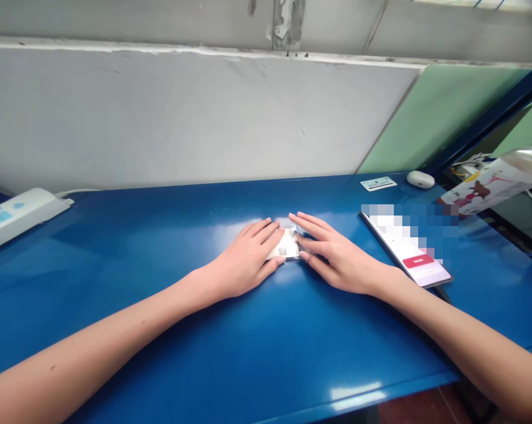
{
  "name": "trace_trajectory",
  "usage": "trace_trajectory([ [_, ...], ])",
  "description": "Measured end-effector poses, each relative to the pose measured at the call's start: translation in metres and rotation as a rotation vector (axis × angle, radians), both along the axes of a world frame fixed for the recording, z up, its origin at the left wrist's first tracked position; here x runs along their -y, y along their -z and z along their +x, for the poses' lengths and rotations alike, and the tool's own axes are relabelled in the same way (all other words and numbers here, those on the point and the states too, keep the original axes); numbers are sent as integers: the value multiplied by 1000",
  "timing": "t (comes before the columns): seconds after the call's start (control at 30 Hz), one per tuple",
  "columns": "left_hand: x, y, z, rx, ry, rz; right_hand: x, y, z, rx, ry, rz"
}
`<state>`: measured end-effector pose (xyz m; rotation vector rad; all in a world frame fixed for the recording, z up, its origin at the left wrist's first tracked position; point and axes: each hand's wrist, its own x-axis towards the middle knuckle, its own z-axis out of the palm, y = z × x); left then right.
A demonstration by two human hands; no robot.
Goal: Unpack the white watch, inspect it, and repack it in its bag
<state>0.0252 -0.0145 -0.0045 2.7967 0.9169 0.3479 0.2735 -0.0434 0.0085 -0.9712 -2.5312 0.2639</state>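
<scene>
On the blue table lies a small flat white packet point(288, 245) with a dark printed code and a shiny, clear-looking right end. My left hand point(250, 256) covers its left part, fingers across the top and thumb along the near edge, holding it against the table. At the right end, my right hand point(331, 253) has its fingers apart, with the fingertips and thumb at or against the packet's edge. Whether they pinch it cannot be made out. Part of the packet is hidden under my left fingers.
The blue table point(257, 353) meets a pale wall panel behind. To the right lie a phone point(418, 265) with a lit screen, a card point(378, 184), a white earbud case point(420, 179) and a labelled bottle point(495, 182). A white power strip point(22, 215) is at far left.
</scene>
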Motion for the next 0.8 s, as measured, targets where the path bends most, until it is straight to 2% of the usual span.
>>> trace_trajectory([
  [0.3, 0, 1, 2, 25, 11, 3, -3, 2, -8, 81, -68, 207],
  [0.5, 0, 1, 2, 6, 28, 12, -10, 0, -14, 170, -135, 276],
  [0.6, 0, 1, 3, 16, 27, 19, -11, -3, -13, 150, -129, 252],
  [0.8, 0, 1, 2, 28, 11, 18, -11, -1, -4, 38, 42, 98],
])
